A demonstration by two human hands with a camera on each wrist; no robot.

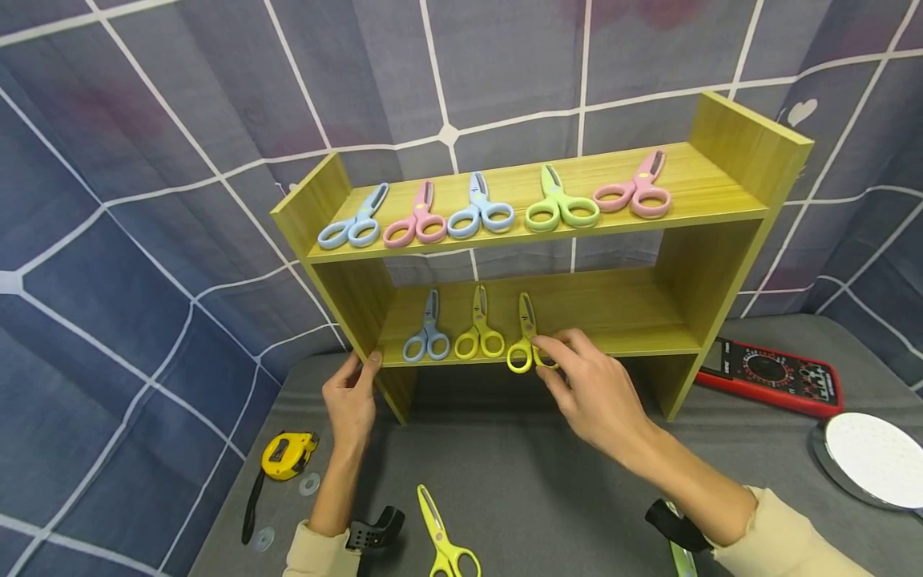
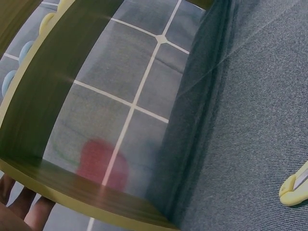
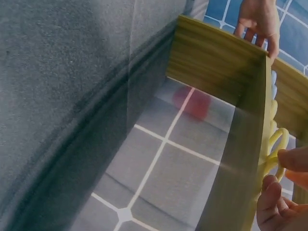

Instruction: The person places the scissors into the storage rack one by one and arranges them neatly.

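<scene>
My right hand (image 1: 602,397) pinches one handle loop of a pair of yellow scissors (image 1: 528,316) between thumb and fingertips. These scissors lie at the front of the lower shelf (image 1: 613,308), blades pointing back. To their left lie another yellow pair (image 1: 480,306) and a blue pair (image 1: 431,312). My left hand (image 1: 351,405) grips the left side panel of the wooden rack (image 1: 353,308), thumb at its front edge; in the left wrist view its fingers (image 2: 41,211) lie along the panel's outer face. The right wrist view shows the held yellow loop (image 3: 285,139) at the shelf edge.
On the top shelf (image 1: 674,192) lie several blue, pink and green scissors (image 1: 551,188). A yellow-green pair (image 1: 436,525) lies on the grey cloth in front. At left are a tape measure (image 1: 287,455) and clear discs (image 1: 309,484); at right, a red multimeter (image 1: 771,373) and a round white-topped object (image 1: 872,457).
</scene>
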